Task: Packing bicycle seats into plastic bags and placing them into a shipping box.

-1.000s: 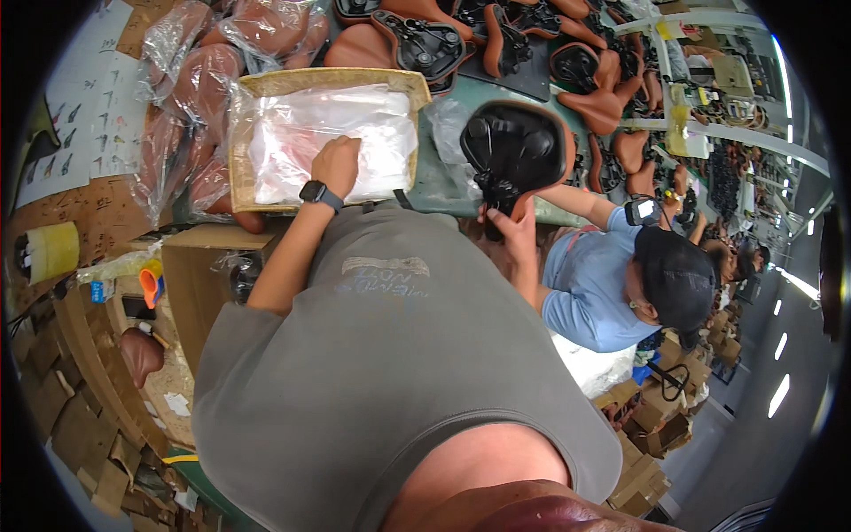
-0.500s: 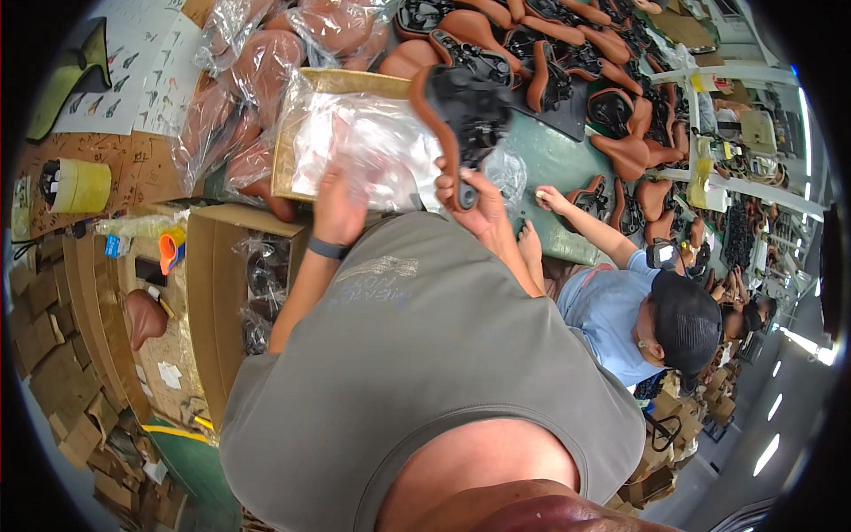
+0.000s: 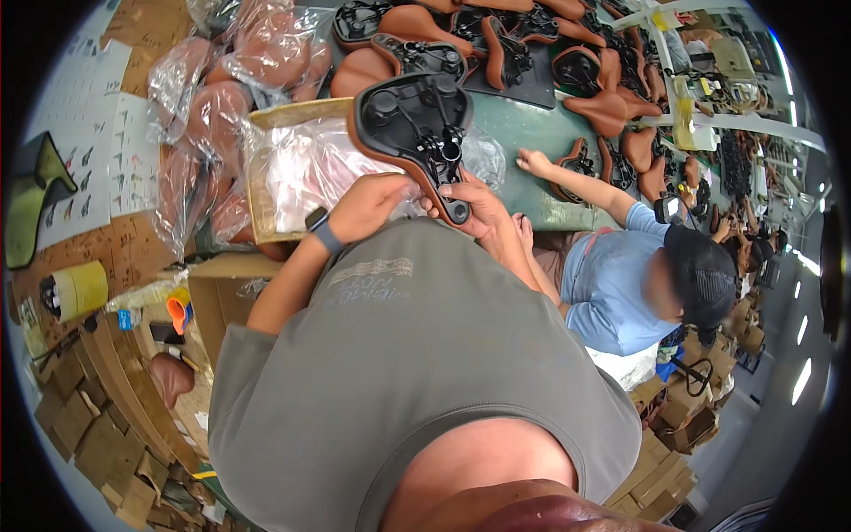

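My right hand (image 3: 483, 209) grips a brown bicycle saddle (image 3: 417, 124) by its narrow nose, thumb on the black underside. That underside faces me, showing its springs and clamp, with the wide end pointing away. Close to the nose on the left is my left hand (image 3: 372, 206), its fingers bent together and their tips partly hidden. Whether they hold a bit of clear plastic I cannot tell. Behind both hands, an open cardboard box (image 3: 262, 206) holds clear plastic bags (image 3: 306, 168); the saddle overlaps its right side.
Bagged brown saddles (image 3: 217, 111) are heaped left of the box. Several unbagged saddles (image 3: 603, 111) cover the green table (image 3: 532, 202) at the far right. A co-worker in a blue shirt (image 3: 612, 293) sits close on my right, one arm on the table. A tall carton (image 3: 217, 293) stands at my left.
My left hand has come from over the plastic bags to the right, beside the saddle's nose. The saddle has shifted left and its underside turned more toward me. The whole view has swung slightly.
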Demonstrator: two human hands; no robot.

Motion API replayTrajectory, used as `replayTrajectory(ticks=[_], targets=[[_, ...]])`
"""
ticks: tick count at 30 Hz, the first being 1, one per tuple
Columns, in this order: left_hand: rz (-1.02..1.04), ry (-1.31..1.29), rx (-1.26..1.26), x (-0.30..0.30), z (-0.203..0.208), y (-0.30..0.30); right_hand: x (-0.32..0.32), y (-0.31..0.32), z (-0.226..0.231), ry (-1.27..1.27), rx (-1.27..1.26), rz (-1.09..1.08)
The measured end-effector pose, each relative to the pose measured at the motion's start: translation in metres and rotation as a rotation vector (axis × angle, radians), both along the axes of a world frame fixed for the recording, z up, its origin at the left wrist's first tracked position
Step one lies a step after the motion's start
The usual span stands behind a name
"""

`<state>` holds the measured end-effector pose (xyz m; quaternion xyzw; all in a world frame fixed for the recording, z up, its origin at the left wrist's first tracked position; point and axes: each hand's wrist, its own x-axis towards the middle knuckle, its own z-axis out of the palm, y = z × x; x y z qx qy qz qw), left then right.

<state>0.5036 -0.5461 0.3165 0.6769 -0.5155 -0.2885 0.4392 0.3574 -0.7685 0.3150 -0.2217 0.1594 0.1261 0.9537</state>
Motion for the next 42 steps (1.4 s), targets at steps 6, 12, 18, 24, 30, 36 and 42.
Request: replayTrajectory(ticks=[6,12,18,24,30,36,42], targets=[[0.852,1.503,-0.701,0.021,0.007,0.009,-0.011,-0.031,-0.013,-0.021,0.110,-0.389],[0.369,1.173,-0.027,0.045,0.007,-0.024,0.000,-0.080,0.007,-0.136,-0.578,-0.062],[0.740,0.214,-0.381,0.116,0.048,-0.112,0.040,-0.067,0.027,0.081,-1.667,-0.020],[0.315,-0.384,-0.539,0.170,0.087,-0.137,0.101,-0.142,-0.022,0.145,-0.222,0.045],[1.485,0.155,-0.681,0.301,0.069,-0.047,0.187,-0.355,-0.134,0.522,-1.212,-0.672],[1.839,0.192,-0.321,0.316,-0.037,0.063,0.228,-0.438,-0.200,0.607,-0.800,-0.331],[1.776,-0.212,-0.448,0.239,-0.099,-0.011,0.101,-0.328,-0.240,0.284,-0.041,-0.707]])
